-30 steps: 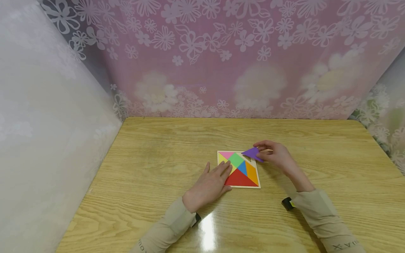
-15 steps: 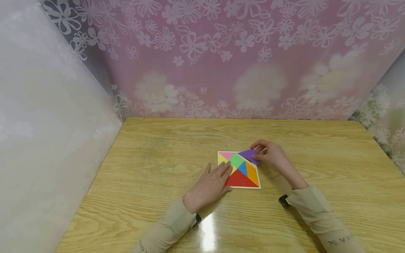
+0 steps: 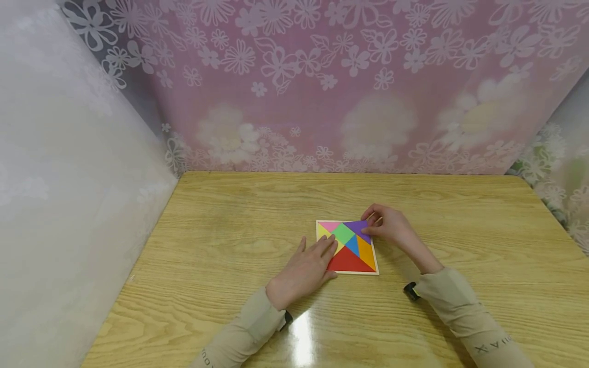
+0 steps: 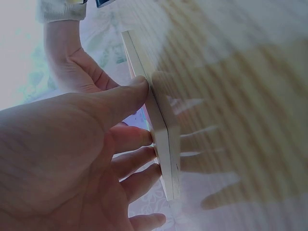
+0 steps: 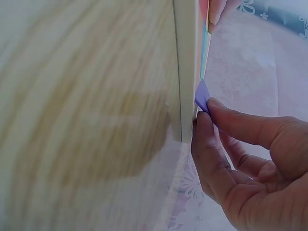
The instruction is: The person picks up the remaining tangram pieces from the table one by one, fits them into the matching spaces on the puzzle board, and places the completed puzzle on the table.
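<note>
A square tangram puzzle lies on the table, its pale wooden tray [image 3: 352,274] filled with coloured pieces. My left hand [image 3: 303,268] rests on its left side, fairly straight fingers over the yellow piece [image 3: 323,231]; in the left wrist view the thumb [image 4: 137,91] touches the tray's side edge. My right hand [image 3: 391,227] pinches the purple triangle [image 3: 358,228] at the far right corner. The right wrist view shows that triangle [image 5: 202,97] tilted up at the tray's edge, between thumb and index finger. Red [image 3: 350,259], orange [image 3: 366,252], blue [image 3: 353,245], green [image 3: 343,233] and pink [image 3: 329,225] pieces lie flat.
The wood-grain table [image 3: 221,235] reaches back to a pink flowered curtain [image 3: 294,102]. A pale cloth [image 3: 69,179] hangs on the left and another flowered cloth [image 3: 561,163] on the right. Light glares off the tabletop near the front.
My right hand has moved left and slightly down with the purple triangle, from above the tray's corner to its gap, which the triangle now covers. My left hand has stayed put.
</note>
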